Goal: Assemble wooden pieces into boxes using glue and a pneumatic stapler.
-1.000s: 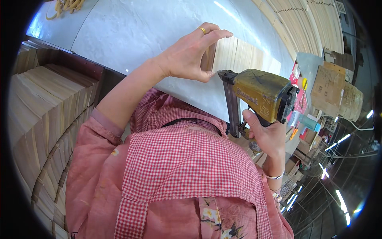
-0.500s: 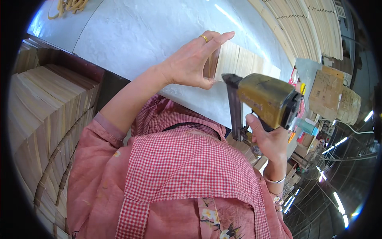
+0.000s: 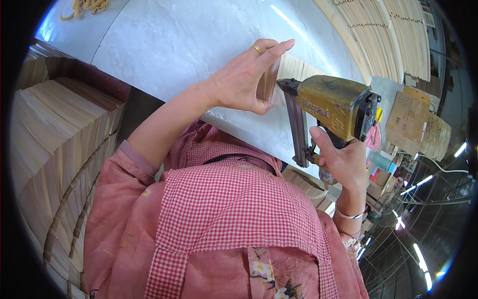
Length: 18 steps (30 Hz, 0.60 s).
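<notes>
My left hand (image 3: pixel 241 79), with a gold ring on it, spans the end of a small wooden piece (image 3: pixel 269 79), thumb on the near side and fingers on the far side. This piece has a brown end face and a row of pale slats (image 3: pixel 294 67) running off to the right, lying on the grey tabletop (image 3: pixel 164 40). In my right hand (image 3: pixel 343 162) is a yellow and black air nail gun (image 3: pixel 333 102), gripped by its handle. Its nose is over the slats, close to my left fingers; whether it touches the wood I cannot tell. The gun's body hides most of the slats.
Tall stacks of wooden boards (image 3: pixel 59 129) stand at the left, below the table's edge. Long bundles of pale wood strips (image 3: pixel 378 35) lie at the far right. Tan bands (image 3: pixel 89 6) rest at the far left. Cardboard boxes (image 3: pixel 406 117) are at the right.
The nail gun in my right hand has moved away from my body, over the slats, and now covers more of them. My left hand stays almost still on the wooden piece.
</notes>
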Tool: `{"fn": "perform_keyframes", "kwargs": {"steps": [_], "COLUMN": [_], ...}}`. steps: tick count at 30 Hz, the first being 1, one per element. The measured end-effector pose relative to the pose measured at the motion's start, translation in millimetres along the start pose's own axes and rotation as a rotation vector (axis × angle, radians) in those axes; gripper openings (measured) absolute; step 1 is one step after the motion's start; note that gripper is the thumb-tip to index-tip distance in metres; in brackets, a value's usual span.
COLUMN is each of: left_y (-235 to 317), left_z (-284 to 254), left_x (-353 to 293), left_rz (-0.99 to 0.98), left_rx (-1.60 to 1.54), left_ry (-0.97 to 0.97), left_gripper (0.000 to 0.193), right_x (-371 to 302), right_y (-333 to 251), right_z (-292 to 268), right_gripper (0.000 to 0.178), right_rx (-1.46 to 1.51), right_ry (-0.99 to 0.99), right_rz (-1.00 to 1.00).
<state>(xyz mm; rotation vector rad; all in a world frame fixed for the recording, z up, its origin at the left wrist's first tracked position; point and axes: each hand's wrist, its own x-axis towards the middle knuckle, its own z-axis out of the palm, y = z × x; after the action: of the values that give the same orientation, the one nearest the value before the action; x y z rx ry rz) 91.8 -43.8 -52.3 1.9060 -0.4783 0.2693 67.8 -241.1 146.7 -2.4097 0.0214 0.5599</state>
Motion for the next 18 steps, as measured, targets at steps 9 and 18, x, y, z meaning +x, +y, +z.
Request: {"fn": "perform_keyframes", "kwargs": {"steps": [9,18], "left_y": [6.8,17.5], "left_z": [-5.6,7.2], "left_x": [-4.7,-2.2], "left_rz": [-0.075,-0.376], "left_rx": [-0.088,0.03], "left_ry": [-0.002,0.094], "left_gripper": [0.114,0.103], "right_x": [10.9,42.5], "right_y": [-4.4,-18.6], "right_z": [-10.7,-27.6], "right_gripper": [0.038,0.039], "right_rx": [-0.078,-0.151], "right_ry": [-0.007,0.022], "right_rz": [0.013,0.093]}}
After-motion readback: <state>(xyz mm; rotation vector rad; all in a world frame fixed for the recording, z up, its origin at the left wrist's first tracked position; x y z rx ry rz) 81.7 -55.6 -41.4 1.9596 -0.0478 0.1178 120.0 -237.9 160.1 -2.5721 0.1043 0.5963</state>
